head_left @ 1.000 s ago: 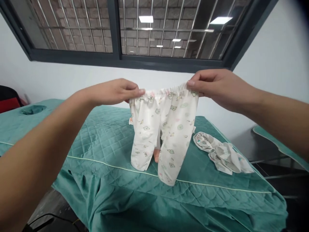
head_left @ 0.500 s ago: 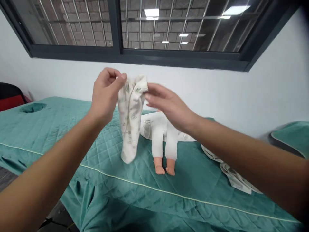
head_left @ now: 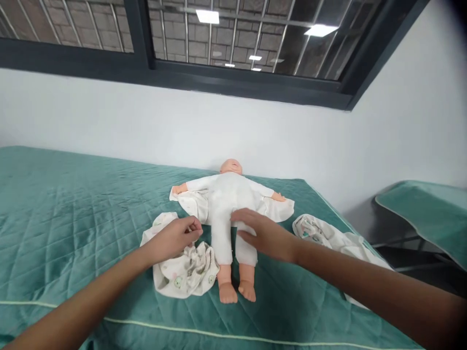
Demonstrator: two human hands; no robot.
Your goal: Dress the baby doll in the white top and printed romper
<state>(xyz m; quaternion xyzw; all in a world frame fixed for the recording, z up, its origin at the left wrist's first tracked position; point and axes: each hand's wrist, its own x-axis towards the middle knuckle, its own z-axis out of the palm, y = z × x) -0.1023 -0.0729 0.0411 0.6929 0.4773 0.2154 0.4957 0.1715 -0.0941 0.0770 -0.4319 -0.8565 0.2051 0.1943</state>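
A doll (head_left: 233, 192) lies on its back, arms spread, its white cloth body and legs towards me. An opened pale garment (head_left: 275, 208) is spread under its torso and arms. My left hand (head_left: 178, 236), its fingers curled in towards the thumb, is over a crumpled patterned baby garment (head_left: 182, 274) beside the doll's leg. Whether anything is between those fingers is hidden. My right hand (head_left: 264, 233) has its fingers apart over the doll's upper legs; whether it touches them I cannot tell. It holds nothing.
A green quilted cover (head_left: 91, 209) lies under everything. Another bunched patterned cloth (head_left: 324, 236) rests to the right, partly behind my right forearm. A white wall and a barred, dark-framed window (head_left: 233, 80) stand behind. A green-covered surface (head_left: 426, 214) is at far right.
The patterned garment that was held up between both hands now lies crumpled beside the doll. Both hands have come down, the right one over the doll's legs. The view has shifted.
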